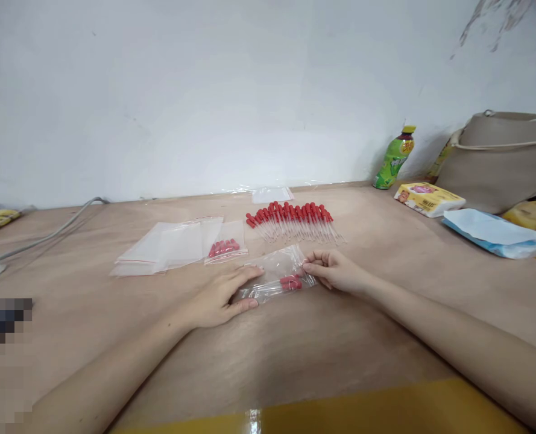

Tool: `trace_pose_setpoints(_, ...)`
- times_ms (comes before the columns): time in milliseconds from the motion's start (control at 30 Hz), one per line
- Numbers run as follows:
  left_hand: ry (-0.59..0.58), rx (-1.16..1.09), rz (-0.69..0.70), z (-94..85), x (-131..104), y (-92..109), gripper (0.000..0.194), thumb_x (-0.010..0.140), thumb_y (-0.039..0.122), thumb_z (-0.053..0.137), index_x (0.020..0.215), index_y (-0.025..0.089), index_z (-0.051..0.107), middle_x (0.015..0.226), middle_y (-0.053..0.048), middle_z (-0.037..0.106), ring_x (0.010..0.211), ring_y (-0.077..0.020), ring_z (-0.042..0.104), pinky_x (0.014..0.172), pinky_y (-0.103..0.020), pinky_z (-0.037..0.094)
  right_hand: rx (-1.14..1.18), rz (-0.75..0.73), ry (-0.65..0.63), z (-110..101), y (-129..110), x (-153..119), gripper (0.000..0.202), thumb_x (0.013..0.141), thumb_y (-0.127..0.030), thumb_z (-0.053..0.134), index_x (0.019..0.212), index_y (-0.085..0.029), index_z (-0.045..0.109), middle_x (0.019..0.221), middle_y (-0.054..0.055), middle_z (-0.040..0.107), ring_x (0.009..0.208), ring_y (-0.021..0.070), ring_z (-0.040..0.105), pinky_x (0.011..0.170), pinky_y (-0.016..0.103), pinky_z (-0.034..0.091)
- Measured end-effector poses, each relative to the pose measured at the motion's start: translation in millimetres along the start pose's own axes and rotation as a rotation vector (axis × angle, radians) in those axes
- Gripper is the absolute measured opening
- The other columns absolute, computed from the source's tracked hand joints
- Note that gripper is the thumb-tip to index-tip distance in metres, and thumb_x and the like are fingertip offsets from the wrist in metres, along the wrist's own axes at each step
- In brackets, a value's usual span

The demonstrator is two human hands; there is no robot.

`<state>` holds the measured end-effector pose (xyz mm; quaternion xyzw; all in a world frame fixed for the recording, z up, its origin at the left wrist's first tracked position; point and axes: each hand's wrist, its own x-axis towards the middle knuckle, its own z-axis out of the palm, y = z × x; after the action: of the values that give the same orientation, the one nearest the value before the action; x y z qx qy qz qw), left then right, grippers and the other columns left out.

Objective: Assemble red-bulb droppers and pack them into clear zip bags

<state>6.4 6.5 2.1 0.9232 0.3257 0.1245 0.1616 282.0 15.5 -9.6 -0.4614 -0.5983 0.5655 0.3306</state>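
A clear zip bag (272,265) lies on the table between my hands, with a few red-bulbed droppers (290,282) inside, bulbs toward the right. My left hand (225,295) rests at the bag's left end, thumb and fingers spread apart. At the right end, my right hand (333,269) pinches the bag's edge between thumb and fingers. Just behind lies a row of many loose droppers (295,220), red bulbs pointing away. Left of that row, another zip bag (227,232) holds several droppers. Beside it is a fanned stack of flat zip bags (159,247).
Farther back lies a white packet (272,194) near the wall. On the right stand a green bottle (394,158), a tissue pack (430,199), a blue-white packet (496,232) and a grey bag (507,157). A grey cable (64,226) runs along the left.
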Motion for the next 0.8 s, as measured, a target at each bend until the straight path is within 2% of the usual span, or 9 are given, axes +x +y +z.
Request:
trace_pose_setpoints(133,0.003,-0.022,0.011,-0.2,0,1,0.044,0.086,0.036,0.047,0.128,0.024,0.037,0.132,-0.006,0.045,0.120,-0.0212,0.043,0.099,-0.039,0.036,0.070,0.009,0.176,-4,2,4,0.028,0.063,-0.038,0.065,0.073,-0.020,0.046,0.043,-0.011,0.043,0.031,0.0035,0.028,0.034,0.018,0.016)
trace_pose_setpoints(200,0.007,-0.051,0.008,-0.6,1,2,0.035,0.086,0.036,0.047,0.119,0.023,0.042,0.132,-0.007,0.045,0.119,-0.0210,0.043,0.098,-0.038,0.037,0.026,-0.023,0.270,-9,5,8,0.026,0.064,-0.037,0.063,0.075,-0.019,0.048,0.044,-0.010,0.043,0.034,0.0042,0.031,0.035,0.018,0.020)
trace_pose_setpoints(333,0.007,-0.102,-0.009,-2.3,1,4,0.021,0.086,0.036,0.048,0.100,0.020,0.044,0.132,-0.010,0.044,0.117,-0.0215,0.045,0.093,-0.037,0.040,-0.307,-0.147,0.478,-30,6,24,0.019,0.065,-0.033,0.060,0.074,-0.017,0.056,0.059,-0.002,0.056,0.048,0.0081,0.046,0.046,0.020,0.034)
trace_pose_setpoints(433,-0.004,-0.106,-0.015,-3.5,1,5,0.016,0.087,0.035,0.044,0.093,0.020,0.043,0.132,-0.010,0.045,0.117,-0.0218,0.045,0.091,-0.037,0.040,-0.639,-0.207,0.589,-49,-2,41,0.015,0.067,-0.029,0.057,0.072,-0.017,0.063,0.067,0.002,0.063,0.058,0.0118,0.052,0.055,0.023,0.039)
trace_pose_setpoints(567,-0.006,-0.100,-0.025,-4.1,1,6,0.013,0.089,0.032,0.040,0.093,0.020,0.043,0.131,-0.009,0.046,0.116,-0.0206,0.046,0.091,-0.036,0.040,-0.843,-0.105,0.730,-64,-19,67,0.017,0.068,-0.032,0.056,0.068,-0.018,0.065,0.070,0.005,0.065,0.067,0.0164,0.058,0.060,0.025,0.040)
trace_pose_setpoints(700,0.006,-0.098,-0.019,-3.0,1,5,0.015,0.089,0.033,0.042,0.097,0.020,0.045,0.131,-0.008,0.046,0.116,-0.0209,0.046,0.091,-0.036,0.041,-0.867,0.047,0.741,-61,-28,89,0.022,0.063,-0.039,0.062,0.067,-0.017,0.066,0.072,0.008,0.065,0.073,0.0191,0.060,0.061,0.026,0.042)
trace_pose_setpoints(800,0.013,-0.083,-0.001,-2.1,0,4,0.024,0.088,0.034,0.044,0.108,0.021,0.045,0.132,-0.008,0.045,0.119,-0.0210,0.044,0.095,-0.038,0.038,-0.832,0.130,0.742,-56,-29,97,0.023,0.059,-0.037,0.064,0.070,-0.016,0.066,0.072,0.010,0.064,0.071,0.0204,0.060,0.059,0.027,0.042)
